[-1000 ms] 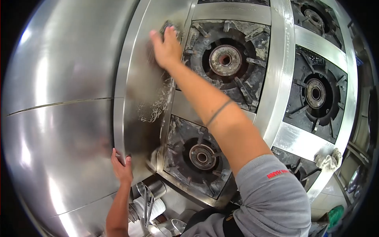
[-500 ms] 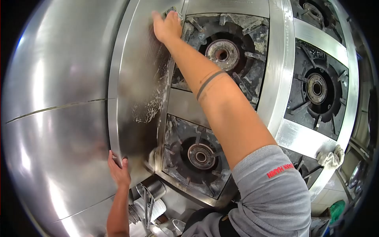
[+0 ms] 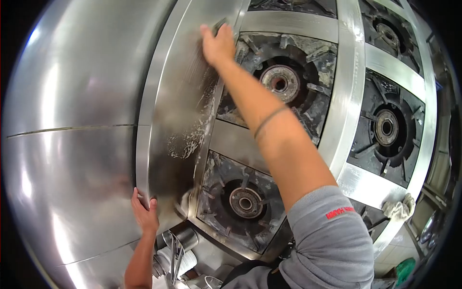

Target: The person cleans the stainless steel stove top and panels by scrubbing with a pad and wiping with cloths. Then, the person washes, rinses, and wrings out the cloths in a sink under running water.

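Note:
My right hand presses a dark scouring pad, mostly hidden under its fingers, against the stainless steel panel beside the stove. Streaks and white suds mark this panel lower down. At the bottom left, my left hand is hooked over the panel's raised steel edge, thumb on the inner side and fingers on the outer. Right of the panel lies a grimy black gas burner, partly covered by my right forearm. A second burner sits nearer to me.
More burners stand on the right, divided by steel strips. A crumpled pale cloth hangs on the stove's right edge. Metal containers and stacked white bowls sit below. A large steel surface fills the left.
The camera view has shifted, so the stove appears lower at the top. My right hand stays on the upper panel with the scouring pad. My left hand keeps its hold on the edge.

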`<state>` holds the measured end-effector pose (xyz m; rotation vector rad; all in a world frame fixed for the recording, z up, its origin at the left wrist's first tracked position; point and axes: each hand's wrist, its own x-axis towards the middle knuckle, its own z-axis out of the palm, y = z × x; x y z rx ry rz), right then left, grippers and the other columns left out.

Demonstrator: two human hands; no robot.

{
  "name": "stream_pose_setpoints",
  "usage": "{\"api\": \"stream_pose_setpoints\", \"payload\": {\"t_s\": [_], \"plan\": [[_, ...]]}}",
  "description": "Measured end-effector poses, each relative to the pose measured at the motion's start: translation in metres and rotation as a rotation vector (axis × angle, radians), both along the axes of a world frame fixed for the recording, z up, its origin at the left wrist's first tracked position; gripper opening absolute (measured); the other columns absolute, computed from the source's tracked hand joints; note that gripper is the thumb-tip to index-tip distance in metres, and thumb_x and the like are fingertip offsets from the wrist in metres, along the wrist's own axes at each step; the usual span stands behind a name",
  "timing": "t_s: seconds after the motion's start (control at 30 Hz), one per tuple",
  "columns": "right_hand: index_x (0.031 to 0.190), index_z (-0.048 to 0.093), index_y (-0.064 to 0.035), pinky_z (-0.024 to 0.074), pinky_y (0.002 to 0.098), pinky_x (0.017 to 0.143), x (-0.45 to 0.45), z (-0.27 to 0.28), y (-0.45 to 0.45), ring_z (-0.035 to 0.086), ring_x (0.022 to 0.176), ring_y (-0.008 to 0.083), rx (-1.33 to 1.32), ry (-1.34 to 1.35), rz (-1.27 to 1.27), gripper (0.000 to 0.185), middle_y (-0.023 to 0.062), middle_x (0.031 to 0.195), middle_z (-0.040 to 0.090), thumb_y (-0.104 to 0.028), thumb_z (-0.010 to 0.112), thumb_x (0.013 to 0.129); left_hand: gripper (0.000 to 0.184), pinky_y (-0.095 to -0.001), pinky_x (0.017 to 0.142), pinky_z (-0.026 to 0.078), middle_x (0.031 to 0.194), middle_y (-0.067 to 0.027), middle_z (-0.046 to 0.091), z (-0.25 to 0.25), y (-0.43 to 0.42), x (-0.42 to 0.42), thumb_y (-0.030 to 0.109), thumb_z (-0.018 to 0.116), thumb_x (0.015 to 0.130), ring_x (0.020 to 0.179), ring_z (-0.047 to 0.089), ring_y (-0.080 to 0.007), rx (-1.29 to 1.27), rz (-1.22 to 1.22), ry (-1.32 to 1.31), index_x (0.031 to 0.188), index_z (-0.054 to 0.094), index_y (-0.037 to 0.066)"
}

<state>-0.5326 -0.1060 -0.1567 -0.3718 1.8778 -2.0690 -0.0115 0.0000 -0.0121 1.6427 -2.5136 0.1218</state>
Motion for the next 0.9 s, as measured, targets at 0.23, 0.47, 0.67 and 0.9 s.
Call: {"api": "stream_pose_setpoints", "payload": {"t_s": [0.23, 0.47, 0.67, 0.9], "plan": [[0.153, 0.022, 0.0172, 0.017, 0.0457, 0.126, 0.013, 0.013, -0.001, 0.016, 0.155, 0.0416, 0.025, -0.111, 0.006, 0.1, 0.0343, 0.163, 0.018, -0.064, 0.044, 0.099, 0.097, -0.0442, 0.104, 0.042, 0.137, -0.0179, 0.054, 0.001, -0.005, 0.006, 0.072, 0.06, 0.089, 0.12, 0.055, -0.0346, 0.007, -0.016, -0.032, 0.152, 0.04, 0.001], [0.154, 0.022, 0.0161, 0.0141, 0.0437, 0.127, 0.002, 0.022, 0.005, 0.016, 0.155, 0.0416, -0.02, -0.11, 0.003, 0.095, 0.0342, 0.164, 0.018, -0.061, 0.042, 0.101, 0.096, -0.0441, 0.101, 0.044, 0.135, -0.0173, 0.055, 0.002, -0.002, 0.002, 0.072, 0.059, 0.089, 0.116, 0.056, -0.0346, -0.012, -0.043, -0.035, 0.151, 0.041, 0.001], [0.153, 0.027, 0.0157, 0.0167, 0.0459, 0.126, 0.09, 0.012, 0.029, 0.019, 0.154, 0.0423, -0.025, 0.069, 0.068, 0.093, 0.036, 0.162, 0.02, -0.059, 0.046, 0.1, 0.092, -0.0428, 0.1, 0.045, 0.135, -0.0158, 0.055, -0.005, -0.011, 0.015, 0.068, 0.06, 0.091, 0.116, 0.056, -0.0334, -0.02, -0.055, -0.028, 0.151, 0.041, 0.001], [0.146, 0.039, 0.0164, 0.0245, 0.0465, 0.124, 0.085, 0.015, 0.02, 0.028, 0.15, 0.0454, -0.041, -0.004, -0.035, 0.089, 0.0357, 0.157, 0.032, -0.055, 0.055, 0.096, 0.092, -0.0428, 0.102, 0.043, 0.135, -0.0154, 0.055, -0.001, -0.002, -0.001, 0.067, 0.062, 0.09, 0.118, 0.055, -0.0327, 0.028, -0.015, 0.025, 0.151, 0.041, 0.002]]}}
